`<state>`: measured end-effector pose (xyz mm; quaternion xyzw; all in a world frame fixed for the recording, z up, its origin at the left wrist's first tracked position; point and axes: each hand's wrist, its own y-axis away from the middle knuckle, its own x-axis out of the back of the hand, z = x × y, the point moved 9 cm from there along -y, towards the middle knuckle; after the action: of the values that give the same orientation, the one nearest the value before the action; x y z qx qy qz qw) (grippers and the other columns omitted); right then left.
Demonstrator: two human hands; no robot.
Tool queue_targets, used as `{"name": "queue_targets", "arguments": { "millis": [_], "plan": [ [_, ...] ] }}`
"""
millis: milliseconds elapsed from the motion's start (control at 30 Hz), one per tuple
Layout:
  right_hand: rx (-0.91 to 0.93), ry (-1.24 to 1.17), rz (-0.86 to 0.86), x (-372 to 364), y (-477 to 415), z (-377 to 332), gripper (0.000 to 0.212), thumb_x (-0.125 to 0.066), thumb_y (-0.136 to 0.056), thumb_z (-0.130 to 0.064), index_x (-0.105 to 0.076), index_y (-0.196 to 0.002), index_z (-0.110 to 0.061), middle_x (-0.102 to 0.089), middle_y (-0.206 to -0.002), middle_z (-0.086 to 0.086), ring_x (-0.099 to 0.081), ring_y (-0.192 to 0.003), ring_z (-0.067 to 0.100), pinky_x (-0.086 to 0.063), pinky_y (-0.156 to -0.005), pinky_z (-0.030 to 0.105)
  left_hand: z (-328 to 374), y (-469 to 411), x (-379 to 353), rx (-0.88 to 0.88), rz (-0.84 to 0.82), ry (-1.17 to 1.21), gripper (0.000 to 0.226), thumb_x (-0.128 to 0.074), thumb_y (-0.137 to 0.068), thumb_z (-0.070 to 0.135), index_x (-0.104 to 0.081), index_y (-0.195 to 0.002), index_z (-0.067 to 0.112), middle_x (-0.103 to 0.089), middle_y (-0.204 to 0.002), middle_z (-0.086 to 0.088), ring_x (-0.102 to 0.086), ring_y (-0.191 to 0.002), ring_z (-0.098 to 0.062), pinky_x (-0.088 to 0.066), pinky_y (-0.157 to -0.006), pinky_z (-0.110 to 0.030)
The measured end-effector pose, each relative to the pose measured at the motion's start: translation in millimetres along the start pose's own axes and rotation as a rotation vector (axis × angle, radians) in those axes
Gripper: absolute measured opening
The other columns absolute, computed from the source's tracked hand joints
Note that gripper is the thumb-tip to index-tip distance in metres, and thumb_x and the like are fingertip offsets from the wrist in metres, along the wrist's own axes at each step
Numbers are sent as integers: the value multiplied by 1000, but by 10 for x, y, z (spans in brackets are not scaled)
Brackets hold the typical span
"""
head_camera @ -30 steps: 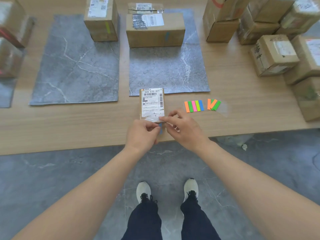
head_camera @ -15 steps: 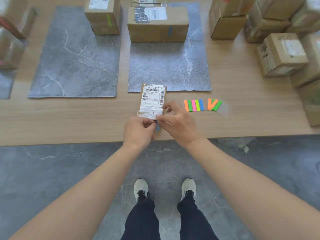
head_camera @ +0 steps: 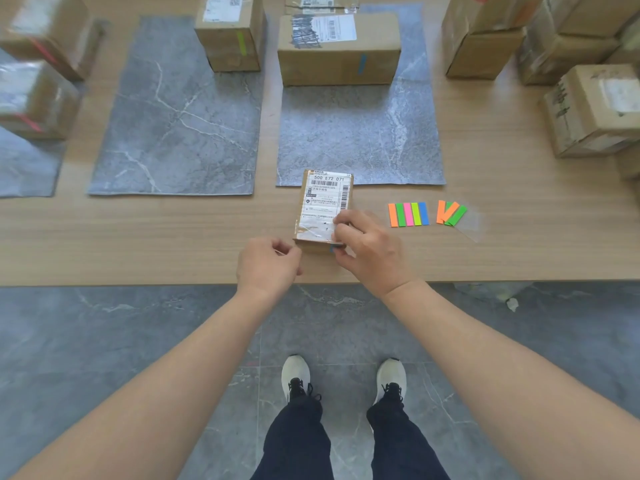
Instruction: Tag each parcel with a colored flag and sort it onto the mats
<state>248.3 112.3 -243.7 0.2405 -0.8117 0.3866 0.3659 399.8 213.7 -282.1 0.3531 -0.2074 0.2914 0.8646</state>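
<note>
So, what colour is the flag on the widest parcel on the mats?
Blue: flag on the parcel, head view.

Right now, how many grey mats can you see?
3 mats: left-edge mat, cut off; middle mat; right mat. More may lie out of view.

Wood table (head_camera: 173,237) in front of me carries 3 grey marble-look mats side by side: left mat (head_camera: 24,168) only partly in view, mid mat (head_camera: 173,116), right mat (head_camera: 363,133). Small parcel (head_camera: 325,199) w/ shipping label lies near the front edge, far end at the right mat's near edge. Just right of it are a strip of colored flags (head_camera: 408,214), then loose flags (head_camera: 450,213) on a clear sheet (head_camera: 472,225), w/ cardboard boxes (head_camera: 588,109) at the table's right end.
</note>
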Motion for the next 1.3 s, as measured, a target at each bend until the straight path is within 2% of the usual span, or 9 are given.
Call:
{"name": "queue_targets", "arguments": {
  "millis": [200,300,433,533,600,700,833,1000,1300],
  "plan": [
    [-68,96,-15,-63,33,10,30,-78,-70,1,-55,-83,-13,-66,-107,2,-55,-97,19,-47,-38,36,10,-130,203,37,60,161,22,-48,-78,40,-64,-78,25,-75,-78,2,-71,-84,-26,-58,-86,-47],
    [-144,-37,-52,-49,42,19,23,-79,-78,-17,-63,-94,-12,-61,-118,3,-59,-105,20,-56,-57,35,134,-132,111,48,-6,274,21,-44,-76,46,-54,-69,29,-62,-85,-3,-61,-84,-23,-51,-90,-42],
    [-732,-397,35,22,125,323,46,-57,-97,-33,-56,-137,-11,-55,-138,3,-51,-127,16,-44,-106,32,297,-104,-19,70,-116,395,18,-42,-97,39,-55,-86,31,-56,-103,-3,-54,-97,-19,-46,-96,-40],
    [-1141,-637,-132,-207,286,389,37,-39,-102,-37,-63,-123,-18,-65,-126,-3,-57,-118,17,-45,-92,31,339,-102,-75,95,-172,453,28,-37,-101,38,-62,-106,25,-64,-111,0,-60,-103,-18,-45,-105,-41],
    [-1158,-679,-147,-240,253,326,37,-35,-100,-36,-66,-100,-18,-71,-104,-7,-62,-99,15,-45,-76,30,394,-106,-105,92,-205,499,30,-34,-102,35,-62,-99,25,-72,-91,6,-63,-93,-17,-47,-97,-35],
    [-1162,-734,-115,-253,194,235,39,-35,-100,-36,-72,-102,-22,-75,-103,-9,-66,-99,12,-50,-79,31,504,-82,-87,67,-244,521,37,-30,-104,29,-64,-91,23,-74,-74,8,-63,-78,-14,-48,-78,-28],
    [-1172,-698,-70,-179,82,156,39,-38,-101,-37,-72,-102,-20,-76,-101,-8,-68,-100,16,-49,-79,32,644,-54,29,12,-275,515,40,-29,-104,28,-66,-90,24,-73,-65,14,-64,-75,-12,-48,-76,-25],
    [-1172,-692,-8,-2,-153,46,35,-40,-103,-36,-70,-100,-20,-74,-101,-7,-67,-100,15,-48,-79,30,846,-40,279,-14,-308,533,36,-32,-104,32,-66,-100,21,-74,-67,13,-65,-78,-13,-51,-85,-29],
    [-1105,-678,48,354,-805,-157,31,-40,-105,-33,-68,-94,-23,-71,-96,-9,-63,-91,9,-47,-74,26,1348,-90,812,-67,-305,580,33,-35,-103,30,-63,-112,16,-69,-91,0,-62,-79,-17,-51,-76,-28]
  ]
}}
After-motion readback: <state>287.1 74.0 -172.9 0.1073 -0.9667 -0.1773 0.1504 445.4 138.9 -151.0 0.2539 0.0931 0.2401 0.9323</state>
